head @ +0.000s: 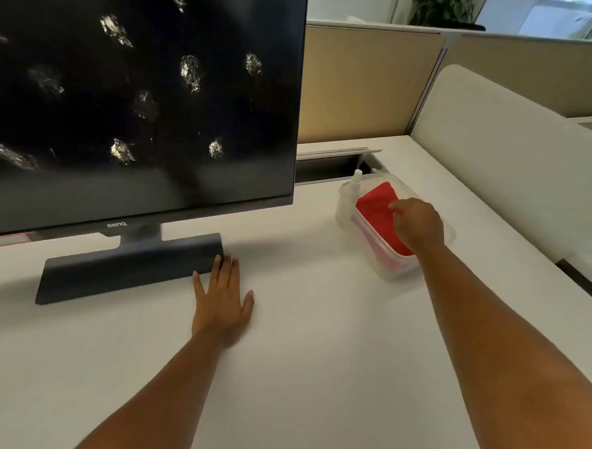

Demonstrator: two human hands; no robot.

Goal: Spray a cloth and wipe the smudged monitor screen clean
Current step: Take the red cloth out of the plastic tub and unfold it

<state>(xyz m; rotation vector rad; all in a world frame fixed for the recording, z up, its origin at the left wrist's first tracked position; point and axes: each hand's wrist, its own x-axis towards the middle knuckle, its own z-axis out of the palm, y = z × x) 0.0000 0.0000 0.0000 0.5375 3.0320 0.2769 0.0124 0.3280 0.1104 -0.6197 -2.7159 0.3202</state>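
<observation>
A dark monitor screen point(140, 89) fills the upper left, dotted with several pale smudges. Its flat grey base point(127, 270) stands on the white desk. A red cloth point(377, 208) lies in a clear plastic container point(448, 232) to the right of the monitor. A small translucent spray bottle point(349, 199) stands upright against the container's left side. My right hand point(418, 225) reaches into the container, fingers curled down onto the cloth; whether they grip it is hidden. My left hand point(223, 299) lies flat on the desk, fingertips touching the base's right end.
The white desk point(314, 362) extends toward me. A cable slot point(332, 164) opens behind the container. Beige partition panels point(363, 83) back the desk, and a white divider point(497, 149) borders its right side.
</observation>
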